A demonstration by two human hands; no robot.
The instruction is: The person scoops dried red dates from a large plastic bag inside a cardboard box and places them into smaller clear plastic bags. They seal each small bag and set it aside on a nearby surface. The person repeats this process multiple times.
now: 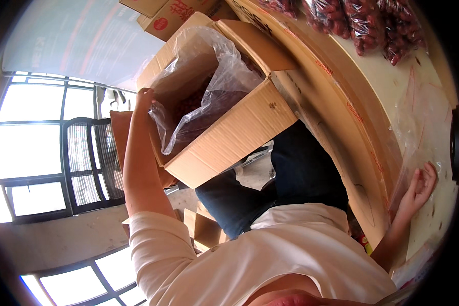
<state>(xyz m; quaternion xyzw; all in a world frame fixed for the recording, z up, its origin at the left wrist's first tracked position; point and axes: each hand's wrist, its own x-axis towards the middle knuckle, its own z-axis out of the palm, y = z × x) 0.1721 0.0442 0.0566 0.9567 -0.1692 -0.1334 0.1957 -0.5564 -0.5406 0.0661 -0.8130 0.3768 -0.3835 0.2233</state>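
A large open cardboard box is tilted in front of me, above my knees. A loose clear plastic liner bunches over its opening. Through the gap, dark red contents show inside, partly hidden by the film. At the box's left rim my left hand is closed on the edge of the liner. My right hand rests over the table at the far right, its fingers loosely bent and apart, holding nothing I can see. Beside it lie flat clear plastic bags.
Several filled clear bags of red dates lie at the table's far end. The pale tabletop has a cardboard-covered side along my right. More cartons stand behind the box. A dark-framed chair is at the left.
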